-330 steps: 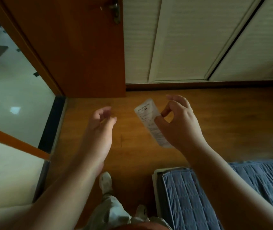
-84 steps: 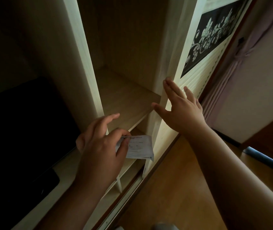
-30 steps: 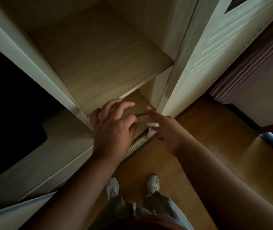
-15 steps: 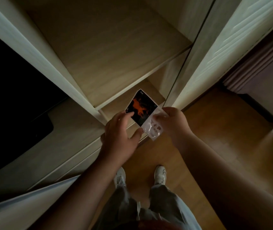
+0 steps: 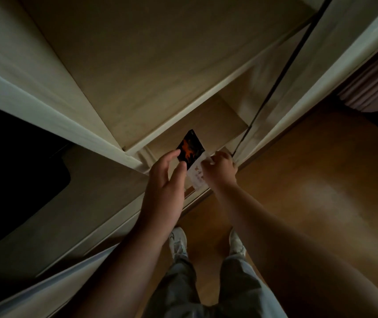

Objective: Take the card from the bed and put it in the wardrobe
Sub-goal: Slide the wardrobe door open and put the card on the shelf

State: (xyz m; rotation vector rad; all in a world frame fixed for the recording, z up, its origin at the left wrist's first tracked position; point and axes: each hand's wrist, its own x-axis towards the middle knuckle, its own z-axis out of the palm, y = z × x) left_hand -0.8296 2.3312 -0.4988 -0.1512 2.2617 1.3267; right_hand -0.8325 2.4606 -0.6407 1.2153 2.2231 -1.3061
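The person stands right at the open cream-white wooden wardrobe [image 5: 137,72], both hands out in front, just over the low shelf [image 5: 208,125] near the floor.

The card, a small flat one w/ a black top half and orange picture and a pale bottom half [image 5: 192,160], is up in the air between the two hands, not on any shelf yet. It sits tilted, black end pointing into the wardrobe.

Left hand [image 5: 164,180]: thumb and first finger pinch the black end; the other fingers are loosely curled. Right hand [image 5: 220,167]: fingers closed on the pale end, but the fingertips are hidden behind the card, so can't tell how tight.

What could go wrong, I think:
- Card is thin & slippy. If both hands let go too soon it could flutter down to the brown wood floor [image 5: 309,180] by the white shoes [image 5: 178,243], not the shelf.
- It could slip into the door track at the bottom edge, hard to pick out.
- It's dark in there, so the shelf edge is easy to misjudge & the card may get bent on it.
- The sliding door [image 5: 321,72] is close by the right hand; a knuckle bump could knock the card loose.
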